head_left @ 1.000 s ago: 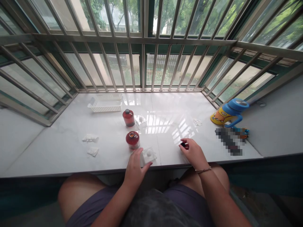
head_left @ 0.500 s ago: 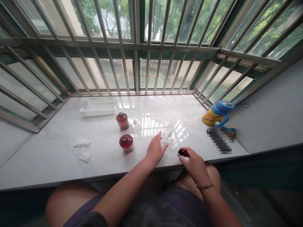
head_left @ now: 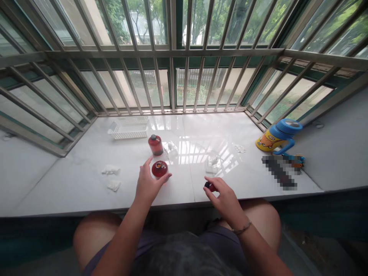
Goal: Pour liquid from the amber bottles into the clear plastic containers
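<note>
My left hand (head_left: 148, 180) is spread around the near red bottle (head_left: 160, 167), thumb in front and index finger at its left; I cannot tell how firmly they touch it. This squat, translucent bottle stands upright with an uncapped mouth. Between the thumb and fingertips of my right hand (head_left: 221, 193) is a small black cap (head_left: 207, 184) with a dark red part, held just above the counter's front edge. Behind the near bottle stands a second red bottle (head_left: 156, 145) with a dark cap on.
Clear plastic packets with white contents (head_left: 213, 165) lie behind my right hand. A white basket (head_left: 129, 129) sits at the back left, crumpled tissues (head_left: 110, 170) at the left. A yellow and blue flask (head_left: 276, 136) stands right. Metal bars (head_left: 172, 82) close off the back.
My left hand has moved left from beside the clear packet to the near red bottle. My right hand, still holding the cap, has shifted slightly left and turned. The view has shifted a little.
</note>
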The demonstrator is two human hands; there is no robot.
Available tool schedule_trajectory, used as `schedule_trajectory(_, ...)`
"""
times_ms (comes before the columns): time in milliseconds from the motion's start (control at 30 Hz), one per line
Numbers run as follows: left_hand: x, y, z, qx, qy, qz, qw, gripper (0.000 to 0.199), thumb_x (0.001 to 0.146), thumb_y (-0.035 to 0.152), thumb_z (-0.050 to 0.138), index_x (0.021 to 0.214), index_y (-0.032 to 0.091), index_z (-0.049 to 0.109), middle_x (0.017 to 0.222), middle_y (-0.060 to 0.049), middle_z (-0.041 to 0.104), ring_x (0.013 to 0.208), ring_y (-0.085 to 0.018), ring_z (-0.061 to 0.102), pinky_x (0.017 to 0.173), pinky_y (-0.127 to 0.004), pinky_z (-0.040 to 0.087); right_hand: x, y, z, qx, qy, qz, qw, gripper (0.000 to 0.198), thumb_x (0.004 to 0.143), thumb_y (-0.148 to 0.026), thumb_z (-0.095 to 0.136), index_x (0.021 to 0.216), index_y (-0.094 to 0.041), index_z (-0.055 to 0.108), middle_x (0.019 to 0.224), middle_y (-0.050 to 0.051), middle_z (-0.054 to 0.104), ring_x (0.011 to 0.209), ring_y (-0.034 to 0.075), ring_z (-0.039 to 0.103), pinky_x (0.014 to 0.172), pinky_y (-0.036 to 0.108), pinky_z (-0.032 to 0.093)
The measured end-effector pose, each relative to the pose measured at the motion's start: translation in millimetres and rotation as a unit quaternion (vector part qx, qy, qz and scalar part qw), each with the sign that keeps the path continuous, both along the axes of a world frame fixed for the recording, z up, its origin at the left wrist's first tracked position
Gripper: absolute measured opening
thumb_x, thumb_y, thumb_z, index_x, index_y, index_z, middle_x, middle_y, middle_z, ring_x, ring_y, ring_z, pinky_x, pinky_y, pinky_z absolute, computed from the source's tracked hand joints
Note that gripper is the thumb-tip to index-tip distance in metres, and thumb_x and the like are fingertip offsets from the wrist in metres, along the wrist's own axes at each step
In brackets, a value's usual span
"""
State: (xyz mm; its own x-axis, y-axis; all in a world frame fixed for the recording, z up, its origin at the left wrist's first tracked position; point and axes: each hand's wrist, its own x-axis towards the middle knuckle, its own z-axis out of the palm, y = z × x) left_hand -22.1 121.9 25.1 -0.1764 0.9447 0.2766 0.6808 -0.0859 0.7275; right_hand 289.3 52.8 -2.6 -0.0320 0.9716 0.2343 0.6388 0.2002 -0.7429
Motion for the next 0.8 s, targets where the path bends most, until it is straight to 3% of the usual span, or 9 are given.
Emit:
schedule_trajectory(100,-0.2,12.5,-10.6,-0.095,-0.041,-0.041,0.994,0.080,0.078,0.051,0.093,0.146,0.028,0.058,0.144,-0.013,0.071,0.131,-0.038,0.070,0.111,-0.056,0.057,-23.6,0.5,11.1,-0.015,0.035,0.014,0.999,0.024,0.098,-0.036,0.072,0.119,-0.025,0.068,0.100,0.004,0.073,0.086,0.022,0.073,0.081,0.038,0.064)
schedule_trajectory(200,12.1,6.9,-17.6,-0.082,-0.055,-0.061,0.993,0.071,0.083,0.050,0.089,0.143,0.028,0.058,0.140,-0.011,0.072,0.127,-0.035,0.071,0.110,-0.053,0.057,-41.0,3.0,27.0,0.000,0.045,0.052,0.998,0.014,0.098,-0.032,0.072,0.110,-0.026,0.069,0.099,0.004,0.072,0.087,0.021,0.072,0.082,0.037,0.063)
schedule_trajectory(367,40.7,-15.6,-26.3,-0.063,-0.064,-0.131,0.987,0.068,0.085,0.041,0.086,0.144,0.026,0.055,0.145,-0.012,0.069,0.134,-0.033,0.068,0.116,-0.053,0.053,-59.3,14.7,49.6,0.057,0.045,0.102,0.992,0.023,0.102,-0.024,0.067,0.125,-0.027,0.072,0.109,0.006,0.071,0.093,0.021,0.071,0.089,0.038,0.063)
schedule_trajectory(533,60.1,-25.5,-34.9,-0.047,-0.069,-0.166,0.983,0.065,0.085,0.034,0.085,0.142,0.028,0.056,0.135,-0.010,0.073,0.127,-0.032,0.072,0.115,-0.054,0.055,-72.0,22.5,51.9,0.095,0.031,0.107,0.989,0.036,0.103,-0.023,0.066,0.139,-0.029,0.067,0.119,0.008,0.072,0.102,0.024,0.073,0.095,0.042,0.064)
schedule_trajectory(667,62.9,-25.3,-37.2,-0.038,-0.058,-0.165,0.984,0.062,0.084,0.034,0.086,0.139,0.027,0.057,0.135,-0.010,0.074,0.126,-0.033,0.071,0.125,-0.063,0.043,-77.0,24.5,47.5,0.108,0.010,0.081,0.991,0.033,0.101,-0.023,0.070,0.133,-0.027,0.066,0.114,0.008,0.076,0.100,0.027,0.072,0.093,0.047,0.063)
schedule_trajectory(800,62.2,-23.5,-37.0,-0.043,-0.047,-0.176,0.982,0.058,0.086,0.032,0.082,0.137,0.027,0.056,0.141,-0.011,0.073,0.131,-0.035,0.070,0.132,-0.069,0.028,-79.9,28.3,47.2,0.115,-0.013,0.106,0.988,0.024,0.102,-0.019,0.067,0.124,-0.028,0.069,0.119,0.007,0.077,0.111,0.029,0.070,0.099,0.050,0.061)
